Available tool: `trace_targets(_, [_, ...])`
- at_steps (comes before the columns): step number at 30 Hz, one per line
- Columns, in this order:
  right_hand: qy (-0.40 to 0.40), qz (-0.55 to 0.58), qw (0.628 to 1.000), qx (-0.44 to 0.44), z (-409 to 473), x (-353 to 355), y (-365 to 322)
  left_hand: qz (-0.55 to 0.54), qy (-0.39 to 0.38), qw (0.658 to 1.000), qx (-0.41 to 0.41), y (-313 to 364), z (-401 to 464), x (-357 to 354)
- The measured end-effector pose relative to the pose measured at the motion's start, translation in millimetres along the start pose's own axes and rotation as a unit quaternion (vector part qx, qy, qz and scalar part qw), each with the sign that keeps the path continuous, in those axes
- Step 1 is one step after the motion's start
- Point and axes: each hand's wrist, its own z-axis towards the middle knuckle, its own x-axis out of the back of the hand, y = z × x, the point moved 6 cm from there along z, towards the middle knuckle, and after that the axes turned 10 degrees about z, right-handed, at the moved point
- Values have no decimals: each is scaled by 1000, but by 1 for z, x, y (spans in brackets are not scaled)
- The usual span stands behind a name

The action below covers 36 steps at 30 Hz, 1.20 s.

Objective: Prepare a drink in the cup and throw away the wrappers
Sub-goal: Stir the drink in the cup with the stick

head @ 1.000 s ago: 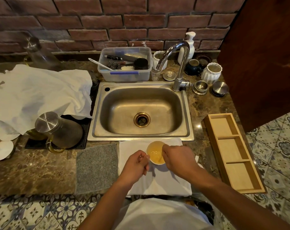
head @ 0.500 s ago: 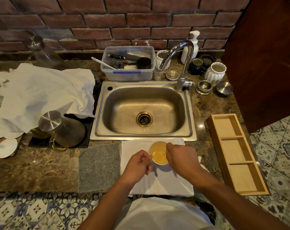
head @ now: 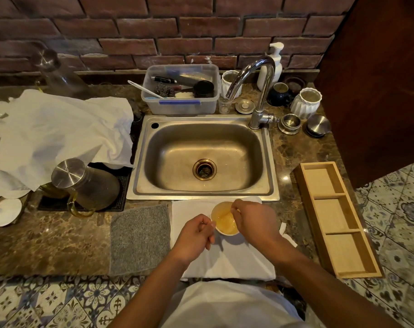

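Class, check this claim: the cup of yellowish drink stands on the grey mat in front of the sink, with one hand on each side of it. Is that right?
Not quite. The head view shows the cup standing on the white cloth, not the grey mat, which lies beside it. The rest holds: it is in front of the sink, with the left hand and right hand on either side.

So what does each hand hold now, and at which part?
The left hand grips the cup at its left rim. The right hand has pinched fingers above the drink; whether it holds something thin cannot be told.
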Motion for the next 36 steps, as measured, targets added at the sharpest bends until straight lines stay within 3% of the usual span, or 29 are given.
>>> trace_targets(5, [-39,-41,998,-1,-3,3,5,-3,-1,1000,5,0,-1,-2])
trace_targets(10, [-45,5,999,15,-13,-9,-6,-21,3,1000,2,1,0,-1])
trace_targets(15, [-32,57,997,-28,-8,-2,-5,-19,1,1000,-1,-2,1,-1])
trace_targets(36, [-54,-32,997,-33,-11,15,1,-2,4,1000,-15,-7,5,-3])
